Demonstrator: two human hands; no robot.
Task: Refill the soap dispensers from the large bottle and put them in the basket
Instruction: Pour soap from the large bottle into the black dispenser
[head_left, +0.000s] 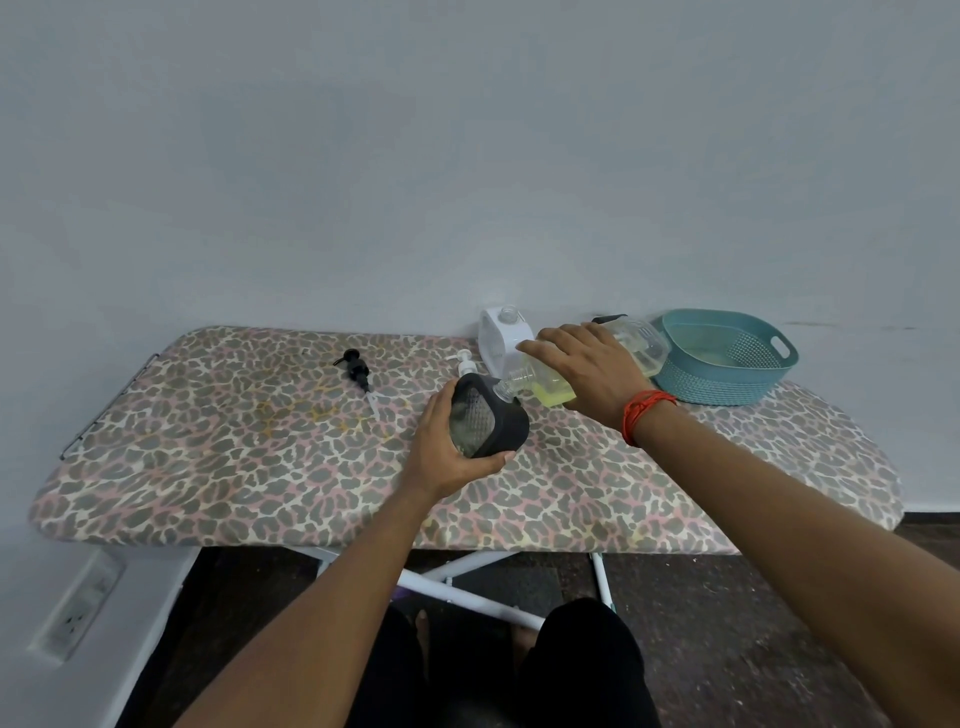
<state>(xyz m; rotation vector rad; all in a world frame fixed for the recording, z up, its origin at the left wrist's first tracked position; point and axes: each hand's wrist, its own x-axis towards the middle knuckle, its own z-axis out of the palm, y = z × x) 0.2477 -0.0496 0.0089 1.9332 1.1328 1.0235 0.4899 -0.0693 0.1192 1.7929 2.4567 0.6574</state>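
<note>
Pouring soap — dispenser (485, 418) and large bottle (597, 358) mouth to mouth.
Left grip (447, 447) clasped around dispenser, right grip (587, 364) wrapped over tilted bottle — teal basket (727, 387) far right.

Surface (218, 467): padded board in a leopard-print cover, on white crossed legs, set against the wall. Lying on it: black pump head (357, 370) at back left, white dispenser (501, 332) at the back edge with its neck open, a white pump (465, 362) just beside it. Teal basket (727, 358) at back right.
</note>
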